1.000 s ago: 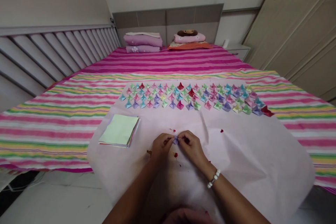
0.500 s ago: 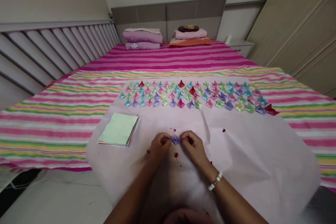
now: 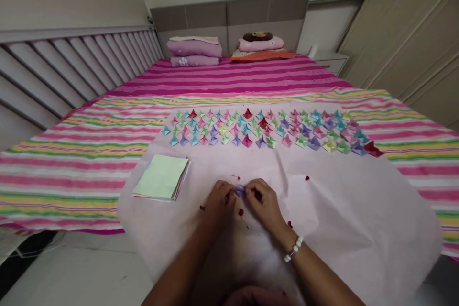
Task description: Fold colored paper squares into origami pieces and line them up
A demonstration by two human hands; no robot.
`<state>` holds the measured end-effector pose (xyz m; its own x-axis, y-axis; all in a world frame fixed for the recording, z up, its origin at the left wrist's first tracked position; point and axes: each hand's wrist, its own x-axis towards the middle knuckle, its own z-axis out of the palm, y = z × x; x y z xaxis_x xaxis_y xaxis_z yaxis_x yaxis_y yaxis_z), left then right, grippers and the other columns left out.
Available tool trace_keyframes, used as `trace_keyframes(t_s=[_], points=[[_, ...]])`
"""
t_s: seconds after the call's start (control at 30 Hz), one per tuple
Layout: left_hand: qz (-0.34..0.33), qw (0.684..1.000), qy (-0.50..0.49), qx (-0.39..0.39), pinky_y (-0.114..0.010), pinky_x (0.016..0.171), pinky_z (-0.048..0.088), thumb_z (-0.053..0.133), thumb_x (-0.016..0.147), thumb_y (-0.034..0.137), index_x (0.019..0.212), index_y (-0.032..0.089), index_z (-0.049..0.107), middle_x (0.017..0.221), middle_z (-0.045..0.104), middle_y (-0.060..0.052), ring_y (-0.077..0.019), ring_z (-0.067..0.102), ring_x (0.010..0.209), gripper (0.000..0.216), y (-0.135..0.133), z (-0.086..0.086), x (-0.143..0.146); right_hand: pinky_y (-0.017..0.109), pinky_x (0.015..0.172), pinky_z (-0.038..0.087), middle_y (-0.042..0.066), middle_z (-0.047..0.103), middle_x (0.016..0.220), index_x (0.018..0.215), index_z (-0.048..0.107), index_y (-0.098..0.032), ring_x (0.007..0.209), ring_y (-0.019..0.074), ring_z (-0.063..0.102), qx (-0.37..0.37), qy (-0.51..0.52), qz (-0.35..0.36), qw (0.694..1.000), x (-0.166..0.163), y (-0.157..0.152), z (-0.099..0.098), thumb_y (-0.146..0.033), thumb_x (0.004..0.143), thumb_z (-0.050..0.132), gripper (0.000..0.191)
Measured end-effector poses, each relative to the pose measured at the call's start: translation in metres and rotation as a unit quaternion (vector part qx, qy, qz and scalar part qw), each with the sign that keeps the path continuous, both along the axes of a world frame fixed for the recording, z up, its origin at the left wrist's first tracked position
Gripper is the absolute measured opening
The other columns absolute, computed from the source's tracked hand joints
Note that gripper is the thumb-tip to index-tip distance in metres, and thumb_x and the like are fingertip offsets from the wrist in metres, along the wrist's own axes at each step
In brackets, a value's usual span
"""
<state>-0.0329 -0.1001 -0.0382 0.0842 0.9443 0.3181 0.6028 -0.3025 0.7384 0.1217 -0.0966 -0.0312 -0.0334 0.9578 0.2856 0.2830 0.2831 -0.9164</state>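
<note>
Just below the frame's centre, the left hand (image 3: pixel 220 203) and the right hand (image 3: pixel 264 201) pinch a small purple folded paper (image 3: pixel 240 191) between them, fingertips closed on its two sides. Whether it touches the pale sheet (image 3: pixel 337 229) beneath cannot be told. Rows of colourful folded papers (image 3: pixel 247 141) cross mid-frame; left of centre lies a paper stack (image 3: pixel 163 177), pale green on top.

A small purple folded paper (image 3: pixel 240 190) is pinched at its two sides between the hands (image 3: pixel 219 202) (image 3: pixel 264 202).
</note>
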Motion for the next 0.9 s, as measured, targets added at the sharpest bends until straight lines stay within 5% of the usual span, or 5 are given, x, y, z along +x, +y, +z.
trace_keyframes(t_s=[0.17, 0.4, 0.9], points=[[-0.008, 0.999, 0.046, -0.010, -0.030, 0.071, 0.049, 0.051, 0.078, 0.007, 0.095, 0.017, 0.064, 0.089, 0.062, -0.006, -0.0167, 0.059, 0.077, 0.023, -0.001, 0.002, -0.005, 0.030, 0.059, 0.040, 0.004, 0.057, 0.074, 0.068, 0.059, -0.021, 0.065, 0.0180, 0.051, 0.016, -0.026, -0.007, 1.000, 0.000, 0.000, -0.003, -0.018, 0.082, 0.054, 0.015], [-0.106, 0.982, 0.142, -0.059, -0.030, 0.082, 0.048, 0.046, 0.086, 0.009, 0.095, 0.019, 0.068, 0.092, 0.065, -0.005, -0.0173, 0.060, 0.089, 0.026, 0.002, 0.011, -0.017, 0.028, 0.059, 0.042, 0.005, 0.059, 0.080, 0.078, 0.061, -0.018, 0.068, 0.0176, 0.054, 0.037, -0.041, -0.005, 0.998, -0.001, 0.003, -0.013, -0.009, 0.075, 0.050, 0.015], [-0.186, 0.957, 0.195, -0.107, -0.028, 0.076, 0.050, 0.049, 0.089, 0.016, 0.095, 0.019, 0.071, 0.092, 0.071, -0.005, -0.0180, 0.065, 0.083, 0.023, 0.003, 0.021, -0.025, 0.031, 0.067, 0.049, 0.006, 0.063, 0.085, 0.084, 0.064, -0.019, 0.079, 0.0193, 0.060, 0.071, -0.042, 0.027, 0.996, 0.001, 0.004, -0.013, -0.008, 0.079, 0.049, 0.019]])
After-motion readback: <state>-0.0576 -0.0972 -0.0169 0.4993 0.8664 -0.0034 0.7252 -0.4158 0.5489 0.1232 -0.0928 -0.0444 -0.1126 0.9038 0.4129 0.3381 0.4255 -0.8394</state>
